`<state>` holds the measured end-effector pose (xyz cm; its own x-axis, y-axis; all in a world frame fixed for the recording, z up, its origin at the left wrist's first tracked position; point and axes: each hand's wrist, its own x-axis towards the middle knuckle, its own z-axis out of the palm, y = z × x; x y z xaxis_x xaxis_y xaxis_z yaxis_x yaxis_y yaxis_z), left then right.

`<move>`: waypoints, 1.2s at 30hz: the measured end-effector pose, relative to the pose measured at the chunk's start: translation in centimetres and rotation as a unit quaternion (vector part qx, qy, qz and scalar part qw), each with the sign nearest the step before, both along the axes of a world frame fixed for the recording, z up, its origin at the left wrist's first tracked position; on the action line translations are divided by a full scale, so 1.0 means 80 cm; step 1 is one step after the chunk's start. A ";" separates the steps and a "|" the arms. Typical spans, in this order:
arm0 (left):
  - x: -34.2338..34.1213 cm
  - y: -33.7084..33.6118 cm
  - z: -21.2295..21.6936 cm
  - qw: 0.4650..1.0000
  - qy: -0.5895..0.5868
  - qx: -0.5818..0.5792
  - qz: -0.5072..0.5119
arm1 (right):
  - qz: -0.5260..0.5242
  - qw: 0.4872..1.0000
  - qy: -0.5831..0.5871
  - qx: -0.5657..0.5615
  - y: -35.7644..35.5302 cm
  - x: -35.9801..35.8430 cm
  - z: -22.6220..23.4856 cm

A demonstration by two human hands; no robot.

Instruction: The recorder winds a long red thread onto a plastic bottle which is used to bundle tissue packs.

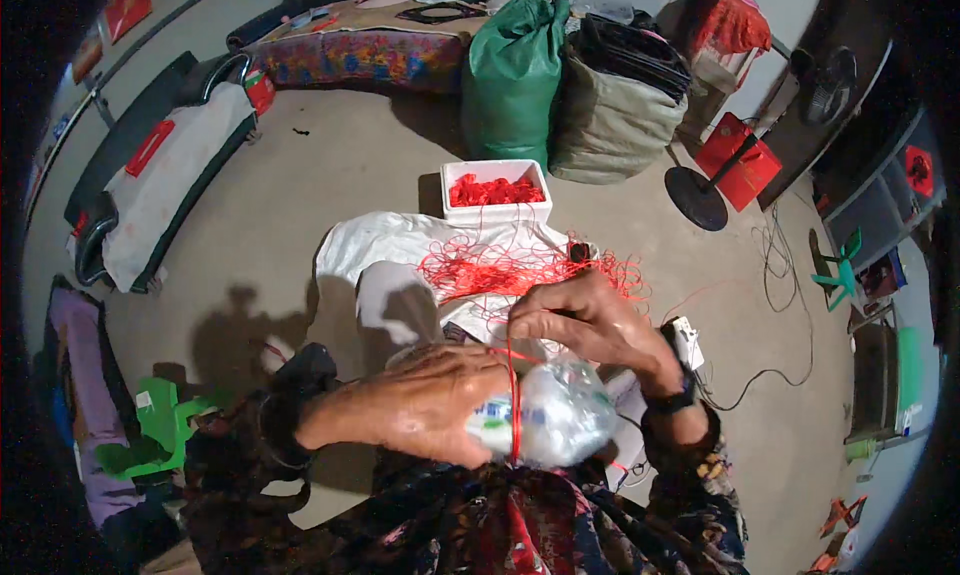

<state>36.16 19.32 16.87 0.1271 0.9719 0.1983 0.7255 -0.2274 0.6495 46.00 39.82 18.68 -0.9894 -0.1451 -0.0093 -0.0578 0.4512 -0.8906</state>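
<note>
My left hand [415, 400] is wrapped over a white bundle in clear plastic [570, 415], with blue and green print on its wrapping, held close against my body. A red cord [516, 415] runs around the bundle. Above it my right hand [590, 320] is closed, thumb and finger pinching the cord where it rises off the bundle. Just beyond lies a loose tangle of red cord [480, 270] on a white sheet [345, 250]. Part of the bundle is hidden under my left hand.
A white foam box [497, 215] of red cord stands beyond the tangle. Behind it are a green sack [510, 85] and a beige sack [615, 125]. A fan [697, 200] stands at the right, a green stool [155, 430] at the left. Cables [790, 275] lie across the floor.
</note>
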 end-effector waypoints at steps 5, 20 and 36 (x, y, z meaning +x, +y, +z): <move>-0.048 -0.015 0.034 0.921 -0.342 -0.133 0.131 | -0.065 0.983 -0.020 -0.170 -0.012 0.034 -0.143; -0.041 -0.003 0.036 0.956 -0.256 -0.122 0.075 | -0.065 0.968 0.027 -0.241 -0.003 0.020 -0.091; -0.031 -0.008 0.041 0.942 -0.310 -0.117 0.040 | 0.004 0.991 0.028 -0.128 0.016 0.002 -0.090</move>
<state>33.71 18.68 20.15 -0.0186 0.9998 -0.0114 0.1980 0.0148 0.9801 46.20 41.09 11.49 -0.9862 -0.1432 0.0833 -0.1125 0.2094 -0.9713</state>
